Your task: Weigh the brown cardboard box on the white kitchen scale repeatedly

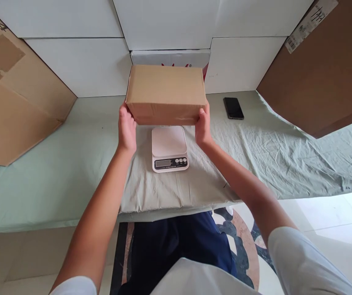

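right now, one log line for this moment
left hand: holds box | right hand: holds box | box: above scale | phone: on cloth

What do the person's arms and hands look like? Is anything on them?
Both forearms are bare. Short white sleeves show at the bottom, one on each arm. The left hand and right hand wear no gloves, and no rings, watch or bracelets can be seen.

"04" on left carton (16,94)
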`<state>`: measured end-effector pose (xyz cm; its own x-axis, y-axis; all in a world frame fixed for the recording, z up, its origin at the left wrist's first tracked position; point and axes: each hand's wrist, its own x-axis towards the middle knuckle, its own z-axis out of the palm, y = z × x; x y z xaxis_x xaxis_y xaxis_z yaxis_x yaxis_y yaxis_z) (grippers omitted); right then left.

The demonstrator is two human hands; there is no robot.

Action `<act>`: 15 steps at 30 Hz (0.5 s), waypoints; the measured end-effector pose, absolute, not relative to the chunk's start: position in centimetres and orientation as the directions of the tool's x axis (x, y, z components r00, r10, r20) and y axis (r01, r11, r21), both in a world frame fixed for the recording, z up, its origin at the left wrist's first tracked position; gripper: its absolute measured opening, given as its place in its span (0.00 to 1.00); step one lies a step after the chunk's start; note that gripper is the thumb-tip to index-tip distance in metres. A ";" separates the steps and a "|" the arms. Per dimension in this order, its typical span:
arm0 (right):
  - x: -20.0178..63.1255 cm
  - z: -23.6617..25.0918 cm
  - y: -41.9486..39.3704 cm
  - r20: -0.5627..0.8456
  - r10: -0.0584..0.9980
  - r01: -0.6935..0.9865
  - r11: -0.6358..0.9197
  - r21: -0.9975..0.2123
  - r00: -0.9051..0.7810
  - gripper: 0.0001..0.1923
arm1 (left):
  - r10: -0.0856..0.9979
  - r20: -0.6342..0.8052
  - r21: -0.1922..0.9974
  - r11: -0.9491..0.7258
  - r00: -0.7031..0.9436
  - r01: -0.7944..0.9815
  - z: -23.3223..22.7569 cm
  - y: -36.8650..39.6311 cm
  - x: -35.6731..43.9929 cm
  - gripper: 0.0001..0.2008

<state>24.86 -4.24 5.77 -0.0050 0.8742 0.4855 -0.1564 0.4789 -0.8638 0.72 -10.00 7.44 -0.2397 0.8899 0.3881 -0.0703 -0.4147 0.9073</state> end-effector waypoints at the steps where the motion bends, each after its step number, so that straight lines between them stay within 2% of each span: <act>1: 24.3 5.9 -3.0 0.503 0.864 -0.145 0.498 -0.855 0.001 0.37 | 0.894 0.363 0.915 -0.395 -0.263 -0.078 6.9 -8.3 0.5 0.38; 8: 21.4 2.8 2.7 0.397 0.918 -0.143 0.396 -0.907 0.021 0.50 | 0.882 0.195 0.957 -0.266 -0.430 -0.112 1.0 -2.1 0.4 0.46; 15: 22.2 1.4 3.2 0.361 0.932 -0.146 0.362 -0.921 0.037 0.48 | 0.894 0.146 0.967 -0.220 -0.423 -0.130 -0.3 -2.0 0.6 0.47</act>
<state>22.24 3.22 1.41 0.0370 0.9320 0.3607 -0.1455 0.3621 -0.9207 0.57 -2.03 -0.26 -0.4230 0.8943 0.1462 -0.1300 -0.2195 0.9669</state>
